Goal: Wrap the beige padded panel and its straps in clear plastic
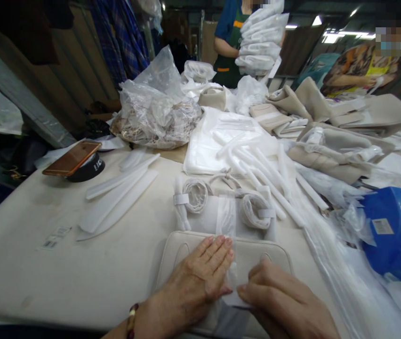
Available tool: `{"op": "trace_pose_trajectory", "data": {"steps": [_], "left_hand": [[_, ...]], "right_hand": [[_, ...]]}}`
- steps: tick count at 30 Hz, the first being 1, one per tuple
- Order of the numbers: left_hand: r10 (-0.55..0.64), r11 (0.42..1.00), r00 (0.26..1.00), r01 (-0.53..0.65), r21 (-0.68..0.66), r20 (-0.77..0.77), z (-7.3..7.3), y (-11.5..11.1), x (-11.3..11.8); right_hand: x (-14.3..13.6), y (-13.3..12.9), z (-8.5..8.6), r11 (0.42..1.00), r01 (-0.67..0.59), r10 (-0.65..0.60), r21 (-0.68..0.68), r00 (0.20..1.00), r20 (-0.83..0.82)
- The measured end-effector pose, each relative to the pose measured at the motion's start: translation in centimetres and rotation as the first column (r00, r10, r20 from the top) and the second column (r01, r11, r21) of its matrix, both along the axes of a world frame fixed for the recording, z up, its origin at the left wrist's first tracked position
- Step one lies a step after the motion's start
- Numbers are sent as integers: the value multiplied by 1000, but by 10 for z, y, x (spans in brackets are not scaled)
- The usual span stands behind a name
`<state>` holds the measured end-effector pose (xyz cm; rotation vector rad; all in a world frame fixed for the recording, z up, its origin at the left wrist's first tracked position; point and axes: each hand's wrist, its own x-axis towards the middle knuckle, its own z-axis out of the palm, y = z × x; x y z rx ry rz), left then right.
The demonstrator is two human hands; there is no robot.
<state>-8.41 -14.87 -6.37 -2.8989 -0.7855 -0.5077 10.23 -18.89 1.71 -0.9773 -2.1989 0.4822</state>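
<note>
Cream padded panel [179, 249] with rounded corners lies flat at the near edge of the table [27, 263], directly under both hands. Left hand [200, 278] rests palm down on it, fingers straight and close together, pressing on a strip of white tissue [234, 275] that runs across the panel's middle; a beaded bracelet [132, 320] shows at the wrist. Right hand [278, 296] sits just beside the left, fingers curled inward, thumb and forefinger pinching the near end of the same tissue strip. Just beyond the panel lies a bundle in clear wrap with two coiled cream straps [195, 195] on it, each banded with white tape. Loose white foam sticks [257, 169] fan out past the bundle toward a stack of white sheets [204, 146]. Flat white foam slats [116, 197] lie to the left, near small barcode labels [54, 238]. Farther left, a copper-coloured phone [71, 157] rests on a dark roll of tape [87, 169]. Crumpled clear plastic bags [154, 108] are heaped at the far centre. Beige fabric pieces [327, 136] pile up on the right; a blue plastic stool [394, 230] sits at the right edge. Across the table a person in a green apron [227, 52] holds a stack of white wrapped pieces [262, 37]; another person [359, 68] bends at far right.
</note>
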Motion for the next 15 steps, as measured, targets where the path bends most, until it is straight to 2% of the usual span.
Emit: {"op": "trace_pose_trajectory", "data": {"steps": [3, 6, 11, 15], "left_hand": [[-23, 999, 1000, 23, -41, 11, 0, -2, -3], [-46, 995, 992, 56, -84, 120, -1, -4, -5], [-47, 994, 960, 72, -79, 277, -7, -1, -1], [-83, 993, 950, 103, -53, 302, -10, 4, 1]], "right_hand": [[-2, 26, -7, 998, 60, -60, 11, 998, -22], [-4, 43, -16, 995, 104, -104, 1, 994, -22], [-2, 54, -32, 983, 169, -167, -78, 985, 38], [-1, 59, -45, 972, 226, -220, -67, 972, 83]]}}
